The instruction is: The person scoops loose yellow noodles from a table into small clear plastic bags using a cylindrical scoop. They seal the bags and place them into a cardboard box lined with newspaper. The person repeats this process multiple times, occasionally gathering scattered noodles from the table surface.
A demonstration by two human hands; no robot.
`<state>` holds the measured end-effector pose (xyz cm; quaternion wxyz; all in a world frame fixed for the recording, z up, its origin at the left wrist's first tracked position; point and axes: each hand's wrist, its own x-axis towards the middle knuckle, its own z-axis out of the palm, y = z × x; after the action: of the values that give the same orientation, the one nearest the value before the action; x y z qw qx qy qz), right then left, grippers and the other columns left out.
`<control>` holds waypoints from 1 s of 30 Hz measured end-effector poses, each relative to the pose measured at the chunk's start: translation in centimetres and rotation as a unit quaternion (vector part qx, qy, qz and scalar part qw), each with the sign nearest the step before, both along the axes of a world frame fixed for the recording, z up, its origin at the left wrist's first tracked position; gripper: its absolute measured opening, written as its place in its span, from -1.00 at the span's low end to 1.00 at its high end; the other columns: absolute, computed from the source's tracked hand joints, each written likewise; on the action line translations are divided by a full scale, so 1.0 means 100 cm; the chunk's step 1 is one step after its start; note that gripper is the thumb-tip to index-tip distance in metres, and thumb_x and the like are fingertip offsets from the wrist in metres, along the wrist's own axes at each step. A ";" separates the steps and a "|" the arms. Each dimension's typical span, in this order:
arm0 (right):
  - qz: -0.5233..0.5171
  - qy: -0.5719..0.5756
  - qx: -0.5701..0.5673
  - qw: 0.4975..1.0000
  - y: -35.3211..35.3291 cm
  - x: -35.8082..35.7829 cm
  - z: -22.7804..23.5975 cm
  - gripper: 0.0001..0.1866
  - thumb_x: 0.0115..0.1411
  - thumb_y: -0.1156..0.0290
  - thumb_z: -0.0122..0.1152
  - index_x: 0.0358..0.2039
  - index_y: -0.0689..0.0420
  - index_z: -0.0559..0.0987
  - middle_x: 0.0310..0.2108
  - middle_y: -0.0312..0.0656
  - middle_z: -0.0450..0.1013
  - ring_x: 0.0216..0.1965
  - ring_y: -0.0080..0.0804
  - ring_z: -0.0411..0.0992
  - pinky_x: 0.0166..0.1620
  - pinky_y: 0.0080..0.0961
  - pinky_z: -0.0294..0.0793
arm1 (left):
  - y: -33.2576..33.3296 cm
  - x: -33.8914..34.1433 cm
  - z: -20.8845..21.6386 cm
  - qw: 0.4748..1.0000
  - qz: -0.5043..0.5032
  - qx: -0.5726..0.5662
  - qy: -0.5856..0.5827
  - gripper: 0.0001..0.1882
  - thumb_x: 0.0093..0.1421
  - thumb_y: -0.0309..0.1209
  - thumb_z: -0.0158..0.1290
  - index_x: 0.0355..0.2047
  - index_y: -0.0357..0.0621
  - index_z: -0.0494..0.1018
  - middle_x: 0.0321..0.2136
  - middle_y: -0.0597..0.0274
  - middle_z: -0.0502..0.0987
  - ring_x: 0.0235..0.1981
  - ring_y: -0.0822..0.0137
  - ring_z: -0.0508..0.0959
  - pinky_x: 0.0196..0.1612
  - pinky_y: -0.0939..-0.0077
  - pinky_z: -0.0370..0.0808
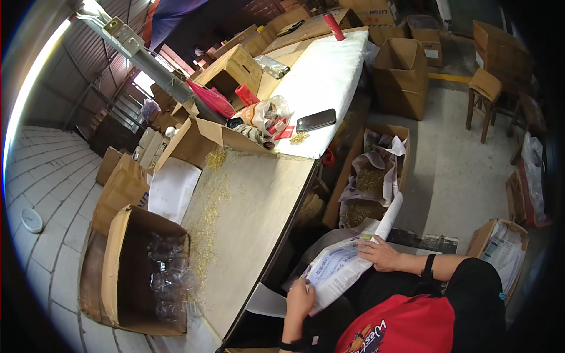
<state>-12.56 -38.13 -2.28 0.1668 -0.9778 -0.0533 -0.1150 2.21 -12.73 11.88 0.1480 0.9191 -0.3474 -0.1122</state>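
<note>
Place: a workshop is indicated.
Worktable (pixel 259 200): small golden pieces (pixel 206 229) are strewn along it.
Cardboard cartons (pixel 400 94): these are stood about the concrete floor (pixel 447 129).
Walls: white blockwork (pixel 50 176) is topped by corrugated sheeting (pixel 91 50).

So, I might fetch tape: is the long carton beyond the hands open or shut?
Open: the long carton shows pale lining and golden bits through its top. The held white wrapping partly hides its near end.
</note>
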 end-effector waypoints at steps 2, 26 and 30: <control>-0.004 -0.005 0.010 1.000 0.001 0.001 0.010 -0.49 -0.12 0.42 0.15 -0.05 0.08 0.43 -0.01 -0.17 0.37 0.18 -0.25 0.20 0.20 0.14 0.02 | -0.010 -0.019 0.014 0.978 -0.027 0.032 -0.205 -0.42 0.03 -0.25 0.14 0.04 -0.24 0.31 0.09 -0.11 0.29 0.16 0.01 0.26 0.13 0.05 0.19; -0.065 0.031 0.090 0.993 0.013 0.002 0.073 -0.35 -0.15 0.43 0.27 0.04 0.09 0.36 -0.02 -0.16 0.40 0.04 -0.22 0.34 0.20 0.12 0.06 | -0.063 -0.027 0.042 0.920 -0.170 0.018 -0.353 -0.70 0.02 -0.43 -0.04 -0.23 -0.30 0.45 -0.15 -0.02 0.49 -0.03 0.07 0.46 0.09 0.08 0.29; -0.120 0.048 0.113 0.985 -0.010 -0.019 0.042 -0.35 -0.19 0.47 0.23 0.04 0.07 0.37 0.00 -0.15 0.40 0.07 -0.23 0.32 0.22 0.14 0.02 | -0.057 -0.008 0.062 0.924 -0.133 -0.004 -0.358 -0.71 0.00 -0.46 -0.04 -0.23 -0.25 0.46 -0.17 0.06 0.51 -0.05 0.11 0.47 0.08 0.10 0.28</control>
<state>-14.44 -39.15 1.94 0.2636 -0.9564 0.0856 -0.0921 1.39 -18.43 18.03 0.0011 0.8428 -0.4971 0.2065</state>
